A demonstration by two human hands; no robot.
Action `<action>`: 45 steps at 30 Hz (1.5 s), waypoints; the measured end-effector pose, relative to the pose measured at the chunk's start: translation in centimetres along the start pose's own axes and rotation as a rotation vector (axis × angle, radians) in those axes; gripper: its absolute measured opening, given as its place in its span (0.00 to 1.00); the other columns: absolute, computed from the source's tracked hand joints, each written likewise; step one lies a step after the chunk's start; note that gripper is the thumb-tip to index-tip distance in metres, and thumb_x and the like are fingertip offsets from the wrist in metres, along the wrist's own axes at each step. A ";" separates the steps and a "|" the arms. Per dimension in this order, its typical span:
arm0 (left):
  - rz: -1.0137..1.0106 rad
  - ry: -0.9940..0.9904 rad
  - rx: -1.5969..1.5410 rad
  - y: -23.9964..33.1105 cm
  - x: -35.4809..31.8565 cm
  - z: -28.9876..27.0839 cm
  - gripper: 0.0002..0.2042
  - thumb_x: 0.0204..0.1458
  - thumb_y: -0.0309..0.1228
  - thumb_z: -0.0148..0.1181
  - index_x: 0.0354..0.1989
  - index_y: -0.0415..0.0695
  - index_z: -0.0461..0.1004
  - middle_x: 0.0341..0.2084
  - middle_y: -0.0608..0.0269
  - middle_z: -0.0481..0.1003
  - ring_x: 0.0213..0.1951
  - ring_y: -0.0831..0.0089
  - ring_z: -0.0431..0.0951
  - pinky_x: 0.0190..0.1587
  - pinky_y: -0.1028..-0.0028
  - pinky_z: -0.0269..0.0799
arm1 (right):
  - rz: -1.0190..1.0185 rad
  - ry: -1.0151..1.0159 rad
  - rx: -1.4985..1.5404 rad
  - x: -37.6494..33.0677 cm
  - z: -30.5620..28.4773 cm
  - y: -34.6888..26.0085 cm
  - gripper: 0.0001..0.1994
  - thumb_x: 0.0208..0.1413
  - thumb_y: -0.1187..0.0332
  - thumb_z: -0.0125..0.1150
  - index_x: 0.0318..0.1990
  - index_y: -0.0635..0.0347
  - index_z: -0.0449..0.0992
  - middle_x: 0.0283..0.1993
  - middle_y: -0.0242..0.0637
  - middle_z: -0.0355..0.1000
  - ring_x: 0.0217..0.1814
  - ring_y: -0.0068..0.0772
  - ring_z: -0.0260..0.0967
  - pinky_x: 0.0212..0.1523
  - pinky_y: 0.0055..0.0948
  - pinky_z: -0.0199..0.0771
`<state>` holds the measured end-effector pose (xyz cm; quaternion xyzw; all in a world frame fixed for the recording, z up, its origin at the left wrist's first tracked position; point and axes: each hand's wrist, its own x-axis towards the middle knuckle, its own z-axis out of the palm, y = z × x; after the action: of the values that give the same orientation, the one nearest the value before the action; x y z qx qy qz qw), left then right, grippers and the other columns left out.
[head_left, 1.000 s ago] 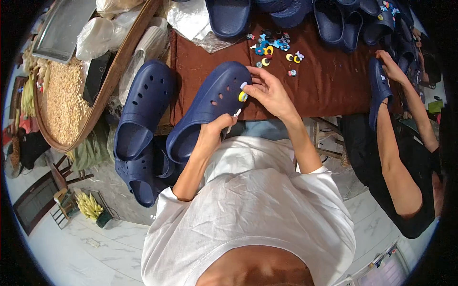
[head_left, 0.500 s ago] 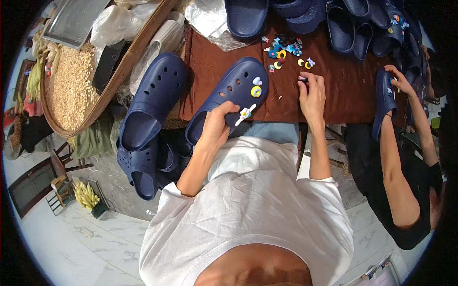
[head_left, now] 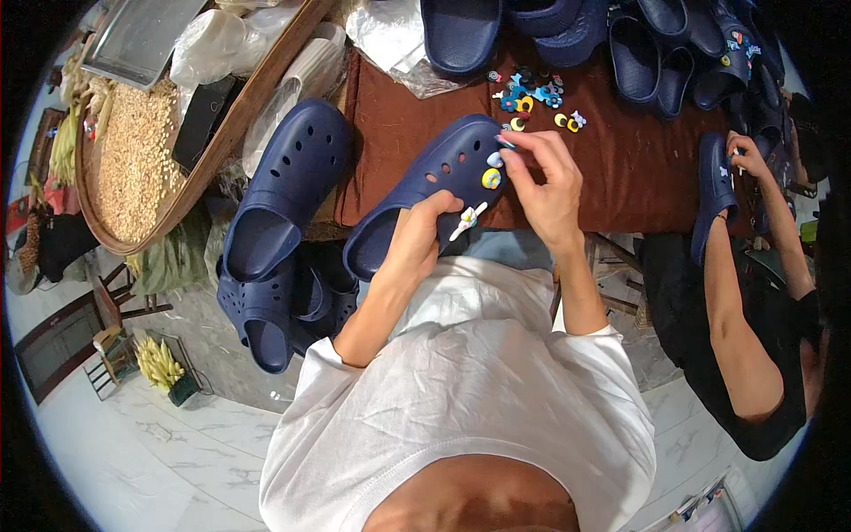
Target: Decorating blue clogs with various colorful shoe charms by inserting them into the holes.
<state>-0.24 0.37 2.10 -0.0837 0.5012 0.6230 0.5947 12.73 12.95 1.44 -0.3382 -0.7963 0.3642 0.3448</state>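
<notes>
A navy clog (head_left: 415, 191) with holes in its upper lies tilted before me, and my left hand (head_left: 420, 232) grips it by the side of the opening. Along its right side sit a lilac heart charm (head_left: 495, 160), a yellow ring-shaped charm (head_left: 491, 179) and a white figure charm (head_left: 468, 221). My right hand (head_left: 551, 182) pinches a small shoe charm (head_left: 505, 141), pinkish and dark, at the clog's toe just beyond the heart. Its exact shape is mostly hidden by the fingertips. A loose pile of colourful charms (head_left: 529, 93) lies on the brown cloth (head_left: 390, 115) farther off.
Another navy clog (head_left: 288, 177) rests at the left, above more clogs (head_left: 266, 310). A wooden-rimmed tray (head_left: 133, 248) of pale grains stands far left. More clogs (head_left: 634, 53) line the back. At right, a co-worker's hand (head_left: 749, 158) works at a navy clog (head_left: 714, 177).
My right hand has moved left from the cloth to the clog's toe, carrying the small charm. The clog in my left hand has shifted slightly right and turned.
</notes>
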 end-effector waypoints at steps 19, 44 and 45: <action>0.233 -0.074 0.390 -1.4 -0.8 -0.4 0.10 0.49 0.23 0.54 0.41 0.40 0.73 0.34 0.66 0.73 0.35 0.76 0.72 0.39 0.74 0.69 | 0.323 -0.175 0.353 0.0 0.5 0.2 0.07 0.55 0.76 0.66 0.42 0.62 0.82 0.37 0.29 0.76 0.37 0.14 0.71 0.39 0.17 0.71; 0.436 -0.158 0.723 -1.3 -1.3 -2.7 0.16 0.43 0.22 0.55 0.44 0.37 0.74 0.37 0.59 0.75 0.40 0.67 0.74 0.46 0.67 0.70 | 0.486 -0.301 0.649 -0.7 -0.3 2.0 0.26 0.46 0.71 0.76 0.52 0.62 0.70 0.47 0.34 0.71 0.47 0.20 0.68 0.48 0.23 0.71; 0.435 -0.158 0.723 -1.2 -1.2 -2.8 0.16 0.43 0.22 0.55 0.44 0.37 0.74 0.37 0.59 0.75 0.40 0.67 0.74 0.46 0.67 0.70 | 0.506 -0.349 0.708 -0.5 -0.5 1.8 0.29 0.46 0.71 0.76 0.56 0.63 0.69 0.50 0.35 0.71 0.49 0.22 0.69 0.51 0.24 0.71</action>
<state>-0.30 -2.74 0.94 0.2857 0.6460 0.5229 0.4772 13.91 13.61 0.10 -0.3169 -0.5618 0.7374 0.2005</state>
